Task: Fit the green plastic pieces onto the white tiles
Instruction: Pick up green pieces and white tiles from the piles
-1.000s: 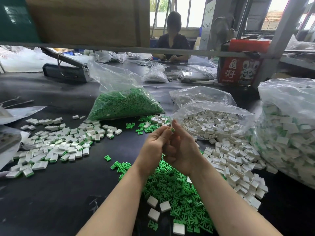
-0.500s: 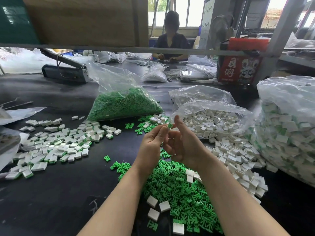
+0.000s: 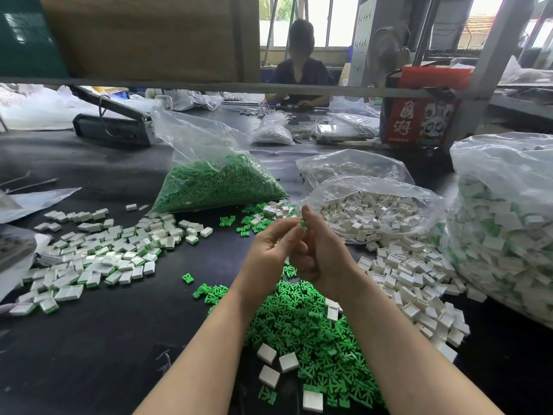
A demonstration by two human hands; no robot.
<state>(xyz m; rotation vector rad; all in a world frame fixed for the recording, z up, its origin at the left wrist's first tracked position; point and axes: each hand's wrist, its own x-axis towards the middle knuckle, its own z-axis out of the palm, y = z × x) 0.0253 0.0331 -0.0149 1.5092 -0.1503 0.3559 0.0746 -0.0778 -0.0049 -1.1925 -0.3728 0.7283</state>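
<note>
Between both grips, green piece

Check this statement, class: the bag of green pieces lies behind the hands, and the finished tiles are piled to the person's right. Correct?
Not quite. The head view shows the finished tiles piled to the person's left; the bag of green pieces does lie behind the hands.

Matt black tabletop, faintly scuffed. On it: loose heap of bright green moulded plastic pieces, smooth, slight sheen; small white square plastic tiles, smooth, satin. Beyond the heap: clear glossy crinkled polythene bag of green pieces. Above: brown matt cardboard sheet behind dull grey metal rail.
</note>
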